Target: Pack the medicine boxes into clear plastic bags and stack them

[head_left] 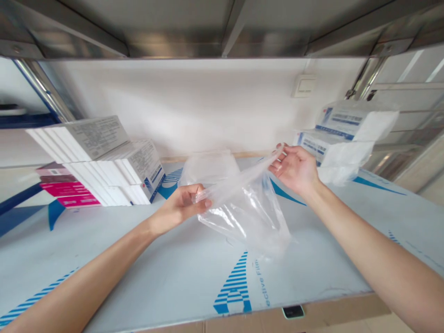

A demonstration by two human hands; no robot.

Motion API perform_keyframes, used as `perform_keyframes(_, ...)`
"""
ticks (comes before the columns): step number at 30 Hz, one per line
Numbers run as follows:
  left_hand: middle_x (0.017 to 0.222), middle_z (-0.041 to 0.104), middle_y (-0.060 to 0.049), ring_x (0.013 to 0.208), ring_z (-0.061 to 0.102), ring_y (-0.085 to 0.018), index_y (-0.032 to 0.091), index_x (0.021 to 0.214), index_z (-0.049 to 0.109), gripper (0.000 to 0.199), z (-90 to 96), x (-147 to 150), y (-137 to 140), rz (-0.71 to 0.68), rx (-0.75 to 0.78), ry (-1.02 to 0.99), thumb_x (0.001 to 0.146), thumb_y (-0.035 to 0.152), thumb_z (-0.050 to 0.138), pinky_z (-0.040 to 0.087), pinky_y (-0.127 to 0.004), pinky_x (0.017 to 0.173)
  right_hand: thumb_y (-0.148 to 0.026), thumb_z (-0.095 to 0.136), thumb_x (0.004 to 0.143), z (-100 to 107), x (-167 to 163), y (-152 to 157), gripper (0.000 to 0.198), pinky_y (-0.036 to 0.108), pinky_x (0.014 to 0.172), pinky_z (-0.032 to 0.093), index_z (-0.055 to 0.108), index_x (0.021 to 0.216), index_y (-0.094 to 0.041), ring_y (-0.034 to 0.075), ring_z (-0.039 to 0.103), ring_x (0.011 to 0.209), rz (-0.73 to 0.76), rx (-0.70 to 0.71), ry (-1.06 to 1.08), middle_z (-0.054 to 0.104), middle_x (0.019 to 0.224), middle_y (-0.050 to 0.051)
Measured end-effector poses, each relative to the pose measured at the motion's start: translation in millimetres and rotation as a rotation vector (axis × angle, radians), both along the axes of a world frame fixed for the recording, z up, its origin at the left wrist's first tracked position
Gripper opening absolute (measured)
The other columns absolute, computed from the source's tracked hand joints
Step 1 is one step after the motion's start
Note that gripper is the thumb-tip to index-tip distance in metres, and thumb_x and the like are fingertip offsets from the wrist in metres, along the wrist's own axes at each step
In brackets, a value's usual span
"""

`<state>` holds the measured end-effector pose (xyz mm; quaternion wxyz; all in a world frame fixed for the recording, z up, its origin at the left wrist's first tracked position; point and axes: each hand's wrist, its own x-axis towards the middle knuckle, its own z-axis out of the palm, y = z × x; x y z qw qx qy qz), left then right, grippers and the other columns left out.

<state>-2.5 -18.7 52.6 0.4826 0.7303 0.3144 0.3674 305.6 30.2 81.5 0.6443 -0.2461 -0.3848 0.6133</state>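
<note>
From bare forearms (367, 236) in the foreground, reaches over the tabletop (156, 286); pinches a clear plastic bag (251, 217) with the fingers of left hand (176, 208) and right hand (299, 170), along an edge slanting up rightward, with the rest hanging between and below.

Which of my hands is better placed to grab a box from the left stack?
Likely your left hand: it is nearer the left stack; your right hand is nearer the right stack. Both hold clear plastic, so the left would release first.
</note>
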Motion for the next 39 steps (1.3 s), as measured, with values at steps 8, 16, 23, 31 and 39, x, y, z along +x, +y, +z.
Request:
perform_keyframes(8, 0.076, 0.053, 0.0, 0.071, 0.049, -0.012, 0.017, 0.067, 0.053, 0.031, 0.1, -6.4, 7.7, 0.105, 0.071, 0.02, 0.081, 0.036, 0.073, 0.038, -0.025, 0.063, -0.013, 0.059, 0.056, -5.3, 10.9, 7.8, 0.013, 0.023, 0.043, 0.031, 0.057, 0.067, -0.021, 0.01, 0.033, 0.049, -0.037, 0.027, -0.148, 0.043, 0.054, -0.003)
perform_keyframes(16, 0.078, 0.064, 0.002, 0.073, 0.07, -0.018, 0.023, 0.091, 0.046, 0.037, 6.5, -2.4, 6.4, 0.094, -0.204, -0.193, 0.078, 0.032, 0.079, 0.059, -0.031, 0.065, -0.01, 0.061, 0.055, -5.6, 15.1, 12.7, 0.019, 0.025, 0.055, 0.047, 0.059, 0.07, -0.022, 0.011, 0.05, 0.059, -0.114, 0.049, -0.176, 0.054, 0.07, -0.003)
perform_keyframes(23, 0.078, 0.069, 0.005, 0.068, 0.071, -0.015, 0.034, 0.148, 0.022, 0.091, -7.8, 6.3, 8.6, 0.324, -0.096, -0.291, 0.077, 0.031, 0.079, 0.062, -0.03, 0.066, -0.026, 0.077, 0.072, -13.6, -7.2, 2.3, 0.022, 0.024, 0.051, 0.043, 0.056, 0.08, -0.025, 0.01, 0.054, 0.052, -0.496, 0.196, -0.777, 0.057, 0.069, -0.007)
perform_keyframes(31, 0.099, 0.072, -0.007, 0.077, 0.071, -0.015, 0.016, 0.101, 0.065, 0.04, -10.9, 2.5, 14.2, 0.426, -0.079, -0.277, 0.079, 0.048, 0.078, 0.058, -0.027, 0.074, -0.05, 0.073, 0.081, -12.8, -21.8, -21.5, 0.03, 0.025, 0.053, 0.041, 0.073, 0.077, -0.02, 0.012, 0.056, 0.058, 0.4, 0.408, -1.303, 0.064, 0.069, 0.0)
perform_keyframes(39, 0.16, 0.033, -0.012, 0.131, 0.055, -0.03, 0.036, 0.148, 0.036, 0.073, -9.7, 9.9, -5.0, 0.429, 0.227, -0.087, 0.085, 0.044, 0.073, 0.049, -0.049, 0.106, -0.039, 0.071, 0.084, -20.9, -47.8, -31.4, 0.016, 0.032, 0.069, 0.054, 0.07, 0.084, -0.024, 0.018, 0.066, 0.073, 0.338, 0.32, -0.814, 0.07, 0.08, 0.002)
